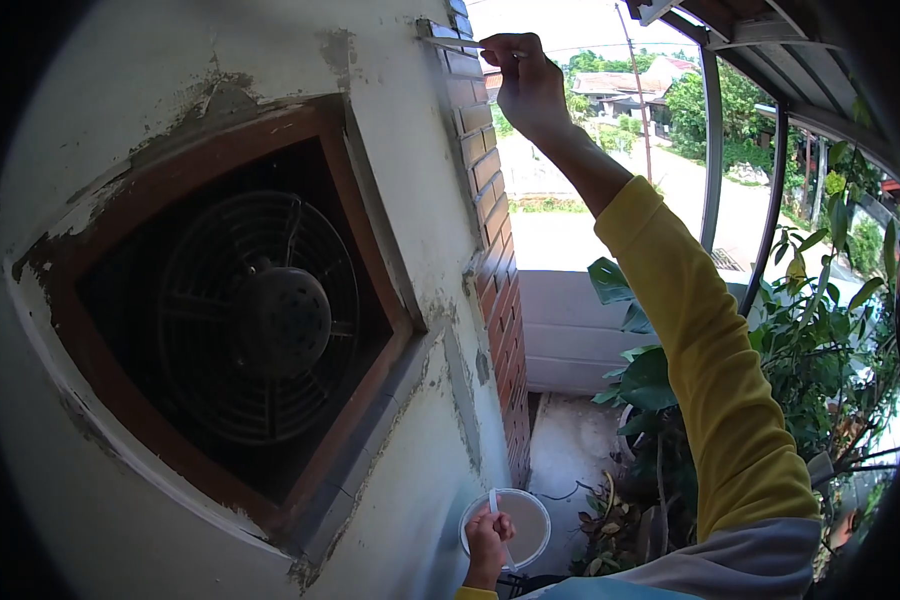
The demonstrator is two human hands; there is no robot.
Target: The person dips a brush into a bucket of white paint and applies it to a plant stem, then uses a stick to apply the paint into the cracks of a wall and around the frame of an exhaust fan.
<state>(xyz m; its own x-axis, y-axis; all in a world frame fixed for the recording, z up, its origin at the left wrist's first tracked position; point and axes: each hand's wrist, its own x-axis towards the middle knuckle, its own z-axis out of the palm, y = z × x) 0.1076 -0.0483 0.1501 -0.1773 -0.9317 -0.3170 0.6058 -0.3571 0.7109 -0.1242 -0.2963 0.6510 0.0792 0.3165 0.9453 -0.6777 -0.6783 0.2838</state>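
Note:
My right hand [530, 85] is raised at the top of the view, its fingers closed round a thin pale flat tool [453, 42]. The tool's far end is at the upper edge of the brick strip [485, 180], where it meets the pale wall; its exact kind is too small to tell. Low down, my left hand [488, 540] is closed on the white handle of a round white bucket [535, 535]. The bucket hangs or stands close to the wall, and its pale inside is partly hidden by the hand.
A brown-framed opening with a caged fan [280, 320] takes up the left wall [400, 150], whose paint is patchy. Leafy plants [660, 380] stand at the right under a metal-framed roof [800, 60]. A low white wall [570, 340] closes off the concrete strip.

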